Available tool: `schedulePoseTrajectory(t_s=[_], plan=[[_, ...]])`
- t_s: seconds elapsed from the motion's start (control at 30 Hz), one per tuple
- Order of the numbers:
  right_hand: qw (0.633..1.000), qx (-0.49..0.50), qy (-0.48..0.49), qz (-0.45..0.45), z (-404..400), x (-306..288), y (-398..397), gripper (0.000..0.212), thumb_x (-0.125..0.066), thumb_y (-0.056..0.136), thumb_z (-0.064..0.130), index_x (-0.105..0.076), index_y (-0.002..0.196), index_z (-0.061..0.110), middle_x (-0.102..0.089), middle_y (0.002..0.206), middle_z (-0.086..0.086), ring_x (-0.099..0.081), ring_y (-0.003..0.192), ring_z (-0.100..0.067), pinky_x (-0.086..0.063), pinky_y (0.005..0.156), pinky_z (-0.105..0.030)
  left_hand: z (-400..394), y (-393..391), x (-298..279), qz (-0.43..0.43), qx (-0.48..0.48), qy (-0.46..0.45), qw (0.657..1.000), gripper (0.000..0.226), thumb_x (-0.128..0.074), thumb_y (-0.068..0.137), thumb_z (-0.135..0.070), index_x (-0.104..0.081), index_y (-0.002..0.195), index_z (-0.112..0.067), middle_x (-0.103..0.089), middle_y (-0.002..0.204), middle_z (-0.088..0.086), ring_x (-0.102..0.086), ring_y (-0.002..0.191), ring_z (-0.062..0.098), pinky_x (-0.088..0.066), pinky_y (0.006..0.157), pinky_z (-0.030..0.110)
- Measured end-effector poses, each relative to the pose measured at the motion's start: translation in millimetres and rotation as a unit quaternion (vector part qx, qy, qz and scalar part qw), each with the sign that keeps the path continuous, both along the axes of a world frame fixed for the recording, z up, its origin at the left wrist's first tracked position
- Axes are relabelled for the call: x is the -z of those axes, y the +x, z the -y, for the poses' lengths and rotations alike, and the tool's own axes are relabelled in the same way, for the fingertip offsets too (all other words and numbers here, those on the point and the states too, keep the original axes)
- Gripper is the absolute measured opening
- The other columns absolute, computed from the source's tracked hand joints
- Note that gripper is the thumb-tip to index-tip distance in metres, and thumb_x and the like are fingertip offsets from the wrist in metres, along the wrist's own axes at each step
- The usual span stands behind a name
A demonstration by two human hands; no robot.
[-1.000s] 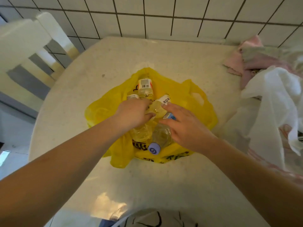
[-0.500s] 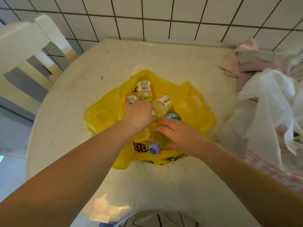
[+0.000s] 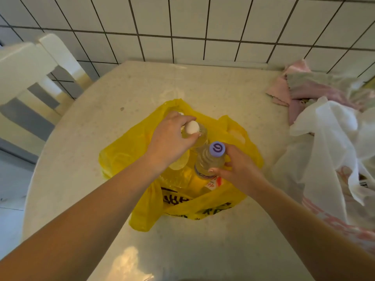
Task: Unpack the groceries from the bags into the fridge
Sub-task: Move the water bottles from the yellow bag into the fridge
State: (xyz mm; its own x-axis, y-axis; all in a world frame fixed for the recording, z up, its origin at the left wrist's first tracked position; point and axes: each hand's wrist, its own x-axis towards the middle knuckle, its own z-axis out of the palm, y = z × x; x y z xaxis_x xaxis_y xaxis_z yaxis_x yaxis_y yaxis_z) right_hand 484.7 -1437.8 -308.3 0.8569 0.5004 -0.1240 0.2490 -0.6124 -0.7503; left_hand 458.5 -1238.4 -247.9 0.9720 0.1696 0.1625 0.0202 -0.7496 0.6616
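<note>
A yellow plastic bag [image 3: 223, 205] with dark print lies open on the pale table [image 3: 101, 128]. My left hand [image 3: 170, 140] grips a clear bottle with a white cap [image 3: 197, 131], raised upright above the bag. My right hand [image 3: 239, 169] holds a clear bottle with a purple cap [image 3: 209, 161], also upright, just right of the first. More bottles lie in the bag under my hands, mostly hidden; a red and white label [image 3: 213, 184] shows below the purple-capped bottle.
A white plastic bag [image 3: 328, 142] lies crumpled at the table's right side, with pink and grey cloths [image 3: 300, 88] behind it. A white chair [image 3: 30, 63] stands at the left. A white tiled wall [image 3: 203, 27] closes the far edge.
Both hands closed on bottles that lay flat in the bag and lifted them upright. The purple-capped bottle rose from the bag's near side. The camera moved closer.
</note>
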Motion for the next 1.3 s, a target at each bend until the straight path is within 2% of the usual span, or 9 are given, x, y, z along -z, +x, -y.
schedulePoseTrajectory(t_s=[0.17,0.3,0.43,0.6,0.7,0.8,0.9,1.07,1.3], plan=[[0.998,0.027,0.047,-0.027,-3,6,-2,0.073,-0.076,0.075,0.033,-0.039,0.137,0.024,-0.049,0.132,0.004,-0.049,0.119,-0.013,-0.049,0.095,-0.039,6,7,26,0.052,0.015,-0.084,0.995,0.042,-0.071,0.081,-0.028,-0.056,0.118,-0.015,-0.054,0.114,-0.004,-0.052,0.110,0.016,-0.046,0.092,0.041],[0.996,0.053,0.068,-0.028,-11,6,-7,0.076,-0.080,0.072,0.028,-0.038,0.135,0.029,-0.047,0.131,0.007,-0.047,0.118,-0.009,-0.046,0.093,-0.026,6,11,39,0.008,0.024,-0.159,0.987,0.056,-0.071,0.078,-0.037,-0.045,0.126,-0.025,-0.050,0.121,-0.010,-0.048,0.116,0.010,-0.045,0.097,0.036],[0.993,0.077,0.085,-0.039,-17,6,-9,0.078,-0.081,0.069,0.028,-0.037,0.133,0.036,-0.048,0.132,0.009,-0.047,0.119,-0.008,-0.047,0.094,-0.029,4,17,42,-0.028,0.043,-0.166,0.985,0.064,-0.072,0.080,-0.028,-0.040,0.134,-0.023,-0.044,0.124,-0.016,-0.041,0.117,0.001,-0.043,0.087,0.020],[0.987,0.099,0.108,-0.060,-17,4,-8,0.074,-0.082,0.068,0.030,-0.039,0.126,0.045,-0.053,0.124,0.018,-0.052,0.114,-0.004,-0.050,0.092,-0.031,4,21,36,-0.004,0.014,-0.196,0.981,0.057,-0.078,0.074,-0.027,-0.046,0.120,-0.034,-0.053,0.117,-0.015,-0.049,0.115,0.007,-0.050,0.088,0.029],[0.980,0.113,0.151,-0.057,-16,-12,-7,0.071,-0.082,0.068,0.025,-0.041,0.123,0.046,-0.056,0.118,0.023,-0.056,0.109,-0.001,-0.052,0.089,-0.027,4,15,20,0.036,-0.021,-0.223,0.974,0.057,-0.079,0.072,-0.026,-0.045,0.116,-0.037,-0.055,0.114,-0.017,-0.052,0.110,0.003,-0.047,0.086,0.016],[0.974,0.107,0.199,-0.033,-16,-41,-8,0.069,-0.081,0.066,0.028,-0.044,0.121,0.049,-0.057,0.116,0.025,-0.056,0.109,-0.003,-0.051,0.088,-0.030,2,8,-9,0.100,-0.055,-0.252,0.961,0.054,-0.081,0.069,-0.027,-0.049,0.112,-0.038,-0.059,0.114,-0.013,-0.056,0.107,0.003,-0.049,0.086,0.022],[0.965,0.095,0.243,-0.002,-17,-74,-11,0.062,-0.079,0.065,0.030,-0.048,0.112,0.054,-0.058,0.111,0.028,-0.057,0.106,0.000,-0.053,0.083,-0.031,-2,-7,-47,0.157,-0.073,-0.260,0.950,0.053,-0.080,0.070,-0.022,-0.048,0.107,-0.043,-0.059,0.112,-0.017,-0.056,0.105,-0.001,-0.050,0.080,0.016],[0.959,0.058,0.277,0.023,-26,-119,-28,0.072,-0.077,0.058,0.042,-0.048,0.124,0.045,-0.059,0.122,0.013,-0.058,0.111,-0.008,-0.050,0.093,-0.044,-22,-58,-97,0.219,-0.103,-0.262,0.934,0.049,-0.077,0.074,-0.020,-0.048,0.105,-0.045,-0.057,0.109,-0.024,-0.054,0.102,-0.008,-0.044,0.070,0.003],[0.957,-0.049,0.285,-0.006,-79,-151,-82,0.065,-0.078,0.072,0.011,-0.051,0.125,0.036,-0.063,0.115,0.016,-0.062,0.097,0.004,-0.052,0.075,-0.016,-58,-169,-117,0.240,-0.200,-0.261,0.913,0.050,-0.070,0.057,-0.047,-0.050,0.102,-0.053,-0.061,0.108,-0.019,-0.057,0.102,-0.002,-0.049,0.074,0.013]])
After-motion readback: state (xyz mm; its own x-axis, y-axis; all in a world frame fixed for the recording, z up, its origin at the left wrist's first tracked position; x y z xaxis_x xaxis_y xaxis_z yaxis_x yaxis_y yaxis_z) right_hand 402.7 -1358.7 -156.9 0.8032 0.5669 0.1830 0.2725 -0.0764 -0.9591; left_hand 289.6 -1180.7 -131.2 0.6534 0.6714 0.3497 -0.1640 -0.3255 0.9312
